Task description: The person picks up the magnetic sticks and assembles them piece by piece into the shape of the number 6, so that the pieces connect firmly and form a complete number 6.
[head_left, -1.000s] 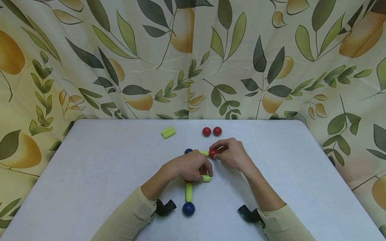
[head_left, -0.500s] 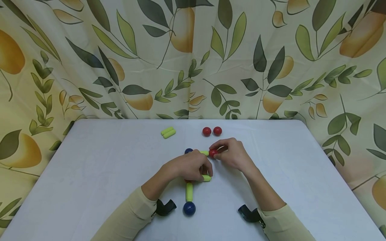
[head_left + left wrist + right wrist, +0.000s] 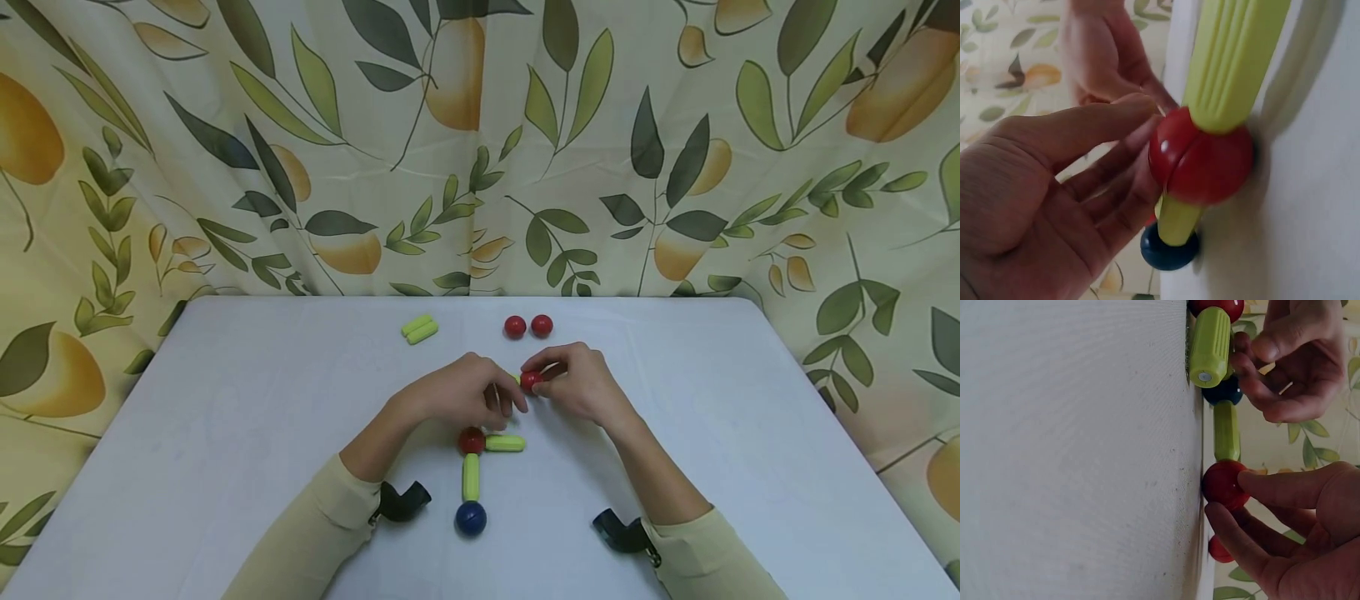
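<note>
My right hand [image 3: 581, 385] pinches a red ball [image 3: 1225, 485] between thumb and fingertips. A yellow-green magnetic rod [image 3: 1227, 429] joins that ball to a blue ball [image 3: 1225, 392]; in the head view my left hand hides most of this piece. My left hand [image 3: 471, 392] hovers over the middle with fingers loosely bent and nothing between them. Just below it, a second red ball [image 3: 472, 441] lies on the table. One rod [image 3: 506, 443] points right from it with a free end, and another rod [image 3: 470, 477] runs toward me to a front blue ball [image 3: 471, 518].
At the back of the white table [image 3: 262, 400] lie two loose yellow-green rods [image 3: 420, 328] side by side. Two spare red balls [image 3: 515, 327] sit to their right. A leaf-and-fruit patterned curtain [image 3: 540, 167] hangs behind the table's far edge.
My left hand has let go of the rod pointing right and lifted away toward the back, uncovering the middle red ball. My right hand keeps its pinch on the red ball.
</note>
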`<state>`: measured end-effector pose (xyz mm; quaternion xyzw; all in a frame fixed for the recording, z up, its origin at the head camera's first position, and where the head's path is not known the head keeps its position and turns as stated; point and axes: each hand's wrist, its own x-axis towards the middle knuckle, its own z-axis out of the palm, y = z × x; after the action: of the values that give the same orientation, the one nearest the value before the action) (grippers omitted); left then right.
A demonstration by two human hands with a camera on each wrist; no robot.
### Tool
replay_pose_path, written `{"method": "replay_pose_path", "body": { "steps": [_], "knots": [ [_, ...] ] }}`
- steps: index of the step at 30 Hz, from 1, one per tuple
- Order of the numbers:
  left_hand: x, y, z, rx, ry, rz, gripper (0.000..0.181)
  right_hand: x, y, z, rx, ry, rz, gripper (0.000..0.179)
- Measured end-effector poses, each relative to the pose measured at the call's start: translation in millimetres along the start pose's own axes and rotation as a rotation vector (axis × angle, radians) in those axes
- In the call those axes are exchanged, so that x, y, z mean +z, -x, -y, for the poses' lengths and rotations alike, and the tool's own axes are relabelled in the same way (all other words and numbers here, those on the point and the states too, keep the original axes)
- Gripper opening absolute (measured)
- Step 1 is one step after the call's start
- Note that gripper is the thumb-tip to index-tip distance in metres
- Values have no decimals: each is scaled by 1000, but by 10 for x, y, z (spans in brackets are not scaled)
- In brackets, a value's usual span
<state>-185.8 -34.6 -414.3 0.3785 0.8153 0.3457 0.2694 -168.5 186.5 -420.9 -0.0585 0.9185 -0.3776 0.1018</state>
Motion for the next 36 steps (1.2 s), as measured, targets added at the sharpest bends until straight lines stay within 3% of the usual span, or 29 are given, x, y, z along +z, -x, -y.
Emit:
{"method": "replay_pose_path", "body": {
  "steps": [3, 7, 14, 20, 28, 36],
  "knots": [
    [-55, -4, 74, 9, 29, -57, 23, 0, -4, 0, 7, 0, 1, 21],
    [-126, 15, 170, -10, 37, -185, 21, 4, -9, 4, 23, 3, 3, 21],
    [-255, 87, 368, -131, -35, -431, 21, 8, -15, 20, 55, -12, 7, 22],
    [-314, 140, 525, -253, -164, -578, 20, 14, -7, 23, 62, -18, 7, 22],
    [-366, 180, 601, -309, -295, -673, 29, 10, 3, 36, 77, -23, 9, 22],
    [-377, 191, 636, -358, -364, -642, 36, 19, 0, 28, 77, -25, 9, 22]
  ]
}}
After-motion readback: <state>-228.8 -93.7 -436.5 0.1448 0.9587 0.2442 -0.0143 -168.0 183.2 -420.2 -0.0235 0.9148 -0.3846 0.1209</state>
